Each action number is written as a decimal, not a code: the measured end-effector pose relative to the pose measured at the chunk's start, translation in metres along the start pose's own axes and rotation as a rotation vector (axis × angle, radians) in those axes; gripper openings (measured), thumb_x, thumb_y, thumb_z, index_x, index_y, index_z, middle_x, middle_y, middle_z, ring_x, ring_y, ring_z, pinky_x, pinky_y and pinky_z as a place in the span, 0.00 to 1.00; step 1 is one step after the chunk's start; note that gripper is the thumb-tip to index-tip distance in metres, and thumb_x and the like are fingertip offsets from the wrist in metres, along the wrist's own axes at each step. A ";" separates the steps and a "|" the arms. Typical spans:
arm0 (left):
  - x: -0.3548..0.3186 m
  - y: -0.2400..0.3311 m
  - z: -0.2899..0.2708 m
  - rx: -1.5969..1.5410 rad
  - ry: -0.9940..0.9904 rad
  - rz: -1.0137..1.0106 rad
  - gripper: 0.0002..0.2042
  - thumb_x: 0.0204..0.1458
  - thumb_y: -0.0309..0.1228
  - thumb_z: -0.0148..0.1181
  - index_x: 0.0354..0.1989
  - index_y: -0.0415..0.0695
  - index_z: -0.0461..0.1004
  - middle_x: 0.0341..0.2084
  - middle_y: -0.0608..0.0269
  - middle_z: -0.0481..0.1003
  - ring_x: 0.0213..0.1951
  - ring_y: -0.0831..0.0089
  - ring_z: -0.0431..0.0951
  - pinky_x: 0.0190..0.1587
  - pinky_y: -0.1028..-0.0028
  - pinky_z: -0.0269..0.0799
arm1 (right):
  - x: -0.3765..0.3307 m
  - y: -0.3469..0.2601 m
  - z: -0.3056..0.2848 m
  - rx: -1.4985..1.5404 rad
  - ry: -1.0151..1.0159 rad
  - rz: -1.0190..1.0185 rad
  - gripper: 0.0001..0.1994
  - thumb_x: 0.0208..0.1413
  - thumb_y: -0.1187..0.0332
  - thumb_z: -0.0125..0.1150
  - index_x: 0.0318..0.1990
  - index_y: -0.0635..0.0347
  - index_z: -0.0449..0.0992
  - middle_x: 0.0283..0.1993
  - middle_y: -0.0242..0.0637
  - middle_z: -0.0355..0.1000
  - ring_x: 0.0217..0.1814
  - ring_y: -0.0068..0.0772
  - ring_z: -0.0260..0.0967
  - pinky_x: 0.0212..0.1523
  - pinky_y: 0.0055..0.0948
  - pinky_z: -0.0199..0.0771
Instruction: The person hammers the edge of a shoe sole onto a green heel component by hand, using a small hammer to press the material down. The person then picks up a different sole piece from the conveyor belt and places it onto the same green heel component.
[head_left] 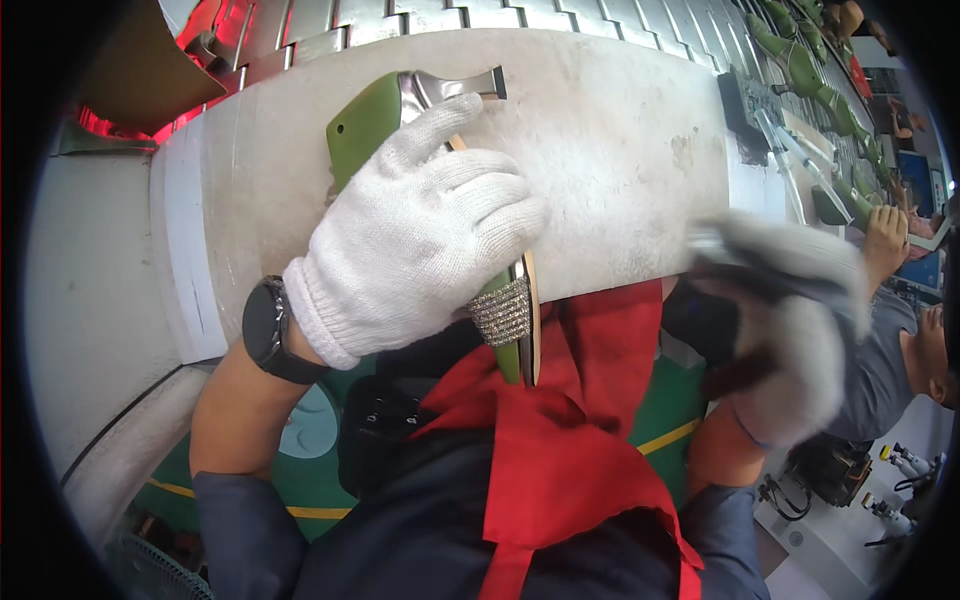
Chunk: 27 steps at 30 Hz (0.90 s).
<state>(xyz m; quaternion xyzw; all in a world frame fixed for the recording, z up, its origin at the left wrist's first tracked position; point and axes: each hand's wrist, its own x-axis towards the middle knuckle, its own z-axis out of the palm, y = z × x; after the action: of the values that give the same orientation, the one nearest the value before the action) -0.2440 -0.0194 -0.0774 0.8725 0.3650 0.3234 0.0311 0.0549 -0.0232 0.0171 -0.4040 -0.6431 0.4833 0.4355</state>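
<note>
My left hand (430,210), in a white knit glove, is closed around a high-heeled shoe (533,300) lying on its side over the near edge of the worktop. A green shoe last (362,125) fills the shoe. Its silver heel (455,88) points away to the right, and a glittery strap (502,312) crosses the toe end near my apron. To the right, apart from the shoe, my gloved right hand (800,340) is smeared by motion. A dark tool with a shiny end (708,245) is in its grip; blur hides the tool's kind.
The pale worktop (620,150) borders a slatted metal conveyor (560,18) at the far side. Pens (800,160) and a dark block (742,115) lie at its right end. Several green lasts (800,70) stand beyond. A co-worker's hand (885,238) is at far right; red light glows far left.
</note>
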 end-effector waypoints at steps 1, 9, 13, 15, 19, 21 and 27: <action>0.000 0.001 -0.001 -0.006 0.004 -0.001 0.20 0.43 0.25 0.73 0.48 0.45 0.83 0.45 0.61 0.86 0.54 0.61 0.87 0.77 0.43 0.66 | -0.006 -0.006 -0.005 0.167 0.086 -0.023 0.22 0.72 0.64 0.55 0.65 0.73 0.74 0.60 0.61 0.80 0.58 0.62 0.83 0.54 0.44 0.87; 0.006 -0.006 0.000 -0.065 -0.005 -0.003 0.23 0.41 0.29 0.77 0.50 0.43 0.83 0.46 0.58 0.86 0.54 0.58 0.87 0.72 0.46 0.73 | 0.042 0.018 0.046 -0.182 -0.434 0.117 0.15 0.68 0.76 0.65 0.60 0.67 0.84 0.55 0.45 0.85 0.57 0.38 0.85 0.58 0.36 0.85; -0.006 -0.010 -0.008 -0.008 -0.074 -0.020 0.23 0.42 0.31 0.77 0.49 0.42 0.83 0.46 0.58 0.86 0.54 0.58 0.87 0.72 0.46 0.73 | 0.012 0.005 0.039 0.002 -0.006 0.049 0.12 0.66 0.75 0.65 0.53 0.72 0.82 0.51 0.52 0.85 0.51 0.39 0.87 0.56 0.35 0.86; 0.006 -0.009 -0.007 -0.025 -0.037 0.039 0.22 0.42 0.31 0.77 0.49 0.42 0.82 0.46 0.58 0.86 0.54 0.58 0.87 0.71 0.46 0.73 | -0.011 -0.004 0.036 0.259 0.180 -0.037 0.12 0.66 0.74 0.67 0.54 0.70 0.83 0.50 0.50 0.86 0.49 0.36 0.87 0.53 0.34 0.86; -0.001 -0.009 -0.008 0.036 -0.006 0.056 0.21 0.44 0.32 0.76 0.49 0.43 0.82 0.45 0.58 0.86 0.53 0.57 0.87 0.69 0.47 0.74 | -0.001 0.022 0.048 0.046 -0.366 0.087 0.14 0.65 0.72 0.70 0.55 0.66 0.83 0.50 0.45 0.87 0.46 0.30 0.87 0.48 0.31 0.86; 0.008 -0.008 -0.012 -0.081 0.010 0.045 0.22 0.44 0.33 0.77 0.49 0.44 0.82 0.44 0.59 0.85 0.52 0.57 0.87 0.69 0.47 0.74 | 0.018 0.015 0.038 -0.300 -0.305 0.058 0.16 0.58 0.79 0.71 0.54 0.65 0.85 0.52 0.50 0.85 0.49 0.34 0.87 0.48 0.33 0.85; 0.011 -0.009 -0.039 -0.246 0.162 -0.114 0.27 0.43 0.31 0.81 0.54 0.43 0.80 0.48 0.53 0.85 0.55 0.53 0.86 0.70 0.49 0.74 | 0.036 0.066 -0.008 -0.923 0.042 -0.309 0.31 0.51 0.84 0.66 0.67 0.69 0.76 0.65 0.61 0.78 0.73 0.64 0.74 0.76 0.52 0.71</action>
<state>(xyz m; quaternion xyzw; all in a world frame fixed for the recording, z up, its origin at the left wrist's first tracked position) -0.2664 -0.0127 -0.0429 0.8110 0.3726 0.4329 0.1265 0.0581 0.0265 -0.0404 -0.4643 -0.8338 0.0692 0.2905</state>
